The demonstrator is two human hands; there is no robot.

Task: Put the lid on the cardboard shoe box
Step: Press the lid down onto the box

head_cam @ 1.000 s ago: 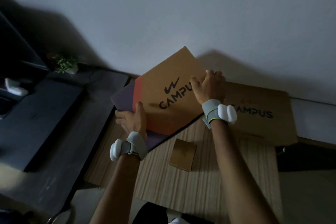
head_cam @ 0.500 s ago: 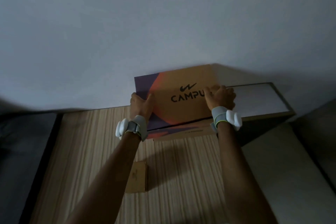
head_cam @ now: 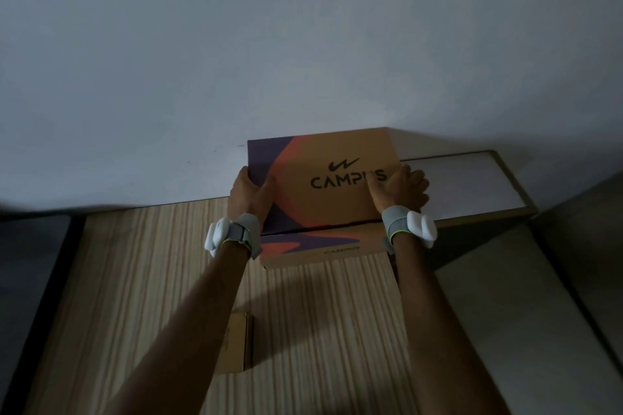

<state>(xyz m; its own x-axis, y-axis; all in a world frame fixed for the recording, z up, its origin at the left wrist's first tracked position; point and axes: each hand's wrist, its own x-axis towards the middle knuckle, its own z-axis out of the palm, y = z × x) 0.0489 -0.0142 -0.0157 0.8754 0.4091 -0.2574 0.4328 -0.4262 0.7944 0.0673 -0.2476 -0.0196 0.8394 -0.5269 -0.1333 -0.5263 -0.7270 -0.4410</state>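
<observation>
- the lid (head_cam: 323,178) is held tilted over the cardboard shoe box (head_cam: 320,248), its far edge raised toward the wall (head_cam: 303,44) and its near edge just above the box's front rim.
- the left hand (head_cam: 251,190) is closed around the lid's left end, thumb on top; the right hand (head_cam: 399,187) is closed on the right end, fingers curled over the edge.
- the lid's long axis runs left to right, in line with the box below on the table (head_cam: 151,280).
- the light is dim, so whether the near edge already touches the rim is hard to say.
- likely next: drop the far edge so the lid seats flat.
</observation>
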